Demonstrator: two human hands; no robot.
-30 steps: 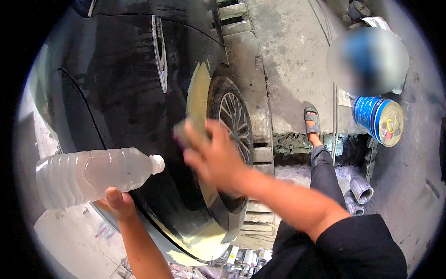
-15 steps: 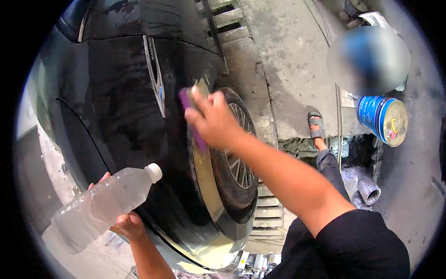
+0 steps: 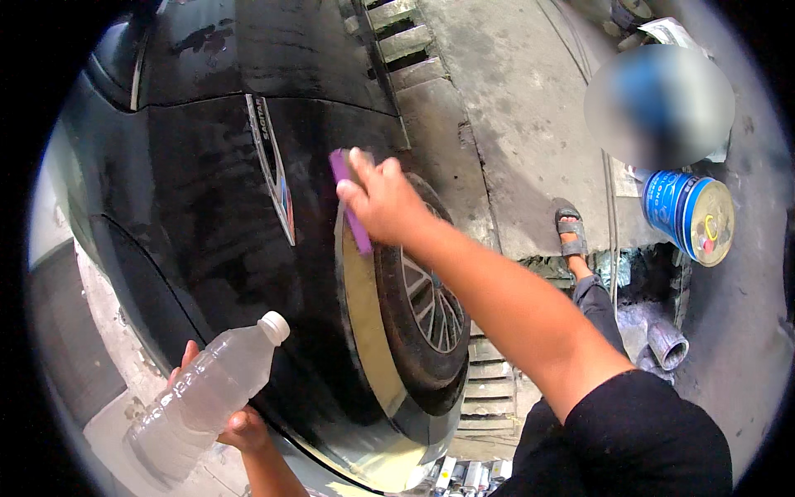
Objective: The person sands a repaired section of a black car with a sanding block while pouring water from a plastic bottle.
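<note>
My left hand (image 3: 240, 422) grips a translucent plastic bottle (image 3: 207, 377) with a white cap, tilted at the lower left beside the black car body (image 3: 199, 166). My right hand (image 3: 381, 199) is closed on a purple block (image 3: 360, 240) with a greyish face, held at the top of the pale yellow patch (image 3: 368, 331) along the wheel arch. Just right of the patch are the tire and silver-spoked wheel (image 3: 422, 294). A chrome trim strip (image 3: 281, 207) runs on the panel to the left of my right hand.
My sandalled foot (image 3: 570, 228) stands on concrete (image 3: 505, 157) by a broken-edged trench (image 3: 650, 282) with metal tubes (image 3: 667, 344). A blue bucket (image 3: 671, 203) lies right, below a blurred patch. A slatted strip (image 3: 489, 389) runs beside the car; small boxy items (image 3: 472, 472) lie at bottom.
My right hand and the purple block have moved up the wheel arch. My left hand has lowered the bottle and tilted it from nearly level to cap-up. The car appears lower in the view.
</note>
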